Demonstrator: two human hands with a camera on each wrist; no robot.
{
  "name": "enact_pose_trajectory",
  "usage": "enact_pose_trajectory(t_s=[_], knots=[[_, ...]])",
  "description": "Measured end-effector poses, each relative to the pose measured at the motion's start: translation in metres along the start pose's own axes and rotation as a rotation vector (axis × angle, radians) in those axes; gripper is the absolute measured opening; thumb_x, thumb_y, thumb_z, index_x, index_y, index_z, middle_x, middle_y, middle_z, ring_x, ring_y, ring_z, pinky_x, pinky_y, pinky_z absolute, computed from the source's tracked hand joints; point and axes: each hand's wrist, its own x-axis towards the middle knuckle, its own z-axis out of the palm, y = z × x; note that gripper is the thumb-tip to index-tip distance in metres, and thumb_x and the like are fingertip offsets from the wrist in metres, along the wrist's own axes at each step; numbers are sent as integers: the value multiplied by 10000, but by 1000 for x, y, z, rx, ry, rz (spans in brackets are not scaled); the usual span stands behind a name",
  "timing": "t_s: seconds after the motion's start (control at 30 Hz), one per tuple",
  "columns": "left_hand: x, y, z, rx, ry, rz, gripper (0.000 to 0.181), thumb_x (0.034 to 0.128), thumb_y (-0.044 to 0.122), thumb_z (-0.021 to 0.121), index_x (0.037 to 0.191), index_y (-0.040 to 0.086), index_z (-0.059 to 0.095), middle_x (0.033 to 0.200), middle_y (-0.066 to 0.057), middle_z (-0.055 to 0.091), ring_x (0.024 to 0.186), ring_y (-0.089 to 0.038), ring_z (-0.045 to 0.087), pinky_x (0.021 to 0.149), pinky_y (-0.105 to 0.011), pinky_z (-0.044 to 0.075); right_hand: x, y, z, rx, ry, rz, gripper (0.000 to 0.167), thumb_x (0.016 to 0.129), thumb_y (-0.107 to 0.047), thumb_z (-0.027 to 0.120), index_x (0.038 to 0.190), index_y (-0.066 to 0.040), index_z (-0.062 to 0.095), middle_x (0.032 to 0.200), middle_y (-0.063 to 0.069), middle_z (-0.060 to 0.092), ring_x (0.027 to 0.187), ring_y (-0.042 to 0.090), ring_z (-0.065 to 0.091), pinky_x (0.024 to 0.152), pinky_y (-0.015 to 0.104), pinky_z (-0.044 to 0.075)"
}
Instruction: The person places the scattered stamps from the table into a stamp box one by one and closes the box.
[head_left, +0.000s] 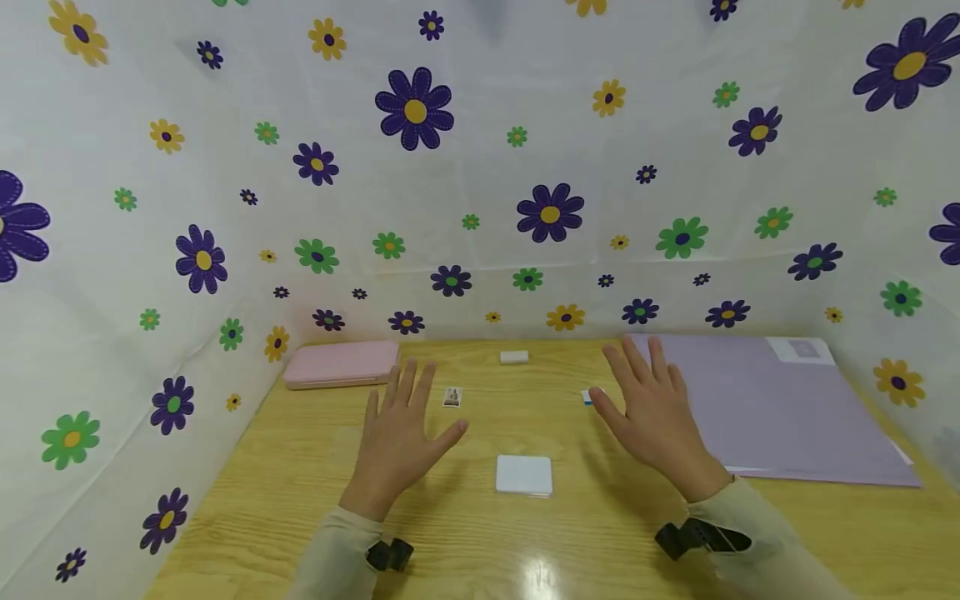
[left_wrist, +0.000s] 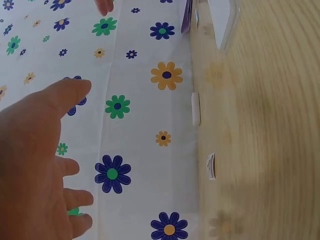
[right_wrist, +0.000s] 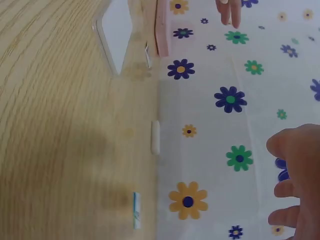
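Observation:
Both hands are held above the table with fingers spread, and neither holds anything. The left hand point(head_left: 397, 442) is nearest to a small printed picture piece point(head_left: 452, 397). Beside the thumb of the right hand point(head_left: 654, 412) lies a small white and blue item point(head_left: 587, 397), partly covered by that hand. Between the hands, closer to the person, is a white rounded rectangular card or case point(head_left: 523, 474). In the left wrist view the left hand point(left_wrist: 40, 165) shows at the left edge; the right wrist view has the right hand point(right_wrist: 300, 175) at its right edge.
A pink case point(head_left: 342, 365) lies at the back left of the wooden table point(head_left: 247, 517). A small white block point(head_left: 513, 357) sits at the back middle. On the right lies a large purple folder point(head_left: 780, 417) with a white label. Flowered cloth point(head_left: 465, 167) surrounds the back and sides.

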Motion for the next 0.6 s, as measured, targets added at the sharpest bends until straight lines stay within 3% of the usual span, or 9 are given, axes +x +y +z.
enact_pose_trajectory(t_s=[0.2, 0.43, 0.6], knots=[[-1, 1, 10, -115, 13, 46, 954, 879, 756, 467, 1590, 186, 185, 1618, -80, 207, 1475, -323, 163, 1113, -610, 199, 9, 2, 19, 296, 23, -42, 565, 1005, -314, 577, 1458, -9, 433, 1495, 227, 383, 1434, 448, 174, 1052, 691, 205], [-2, 3, 18, -232, 17, 56, 910, 871, 645, 613, 1563, 161, 274, 1565, -91, 326, 1406, -344, 320, 1070, -598, 302, 26, -10, 32, 441, 8, -54, 483, 1016, -264, 572, 1420, -18, 476, 1423, 193, 477, 1331, 392, 383, 1037, 593, 322], [-5, 6, 23, -297, -50, 29, 882, 855, 621, 656, 1553, 206, 311, 1542, -77, 361, 1386, -336, 350, 1050, -604, 323, 37, -22, 37, 570, -59, -11, 470, 1021, -271, 567, 1421, -38, 487, 1390, 180, 506, 1257, 366, 456, 919, 551, 443]])
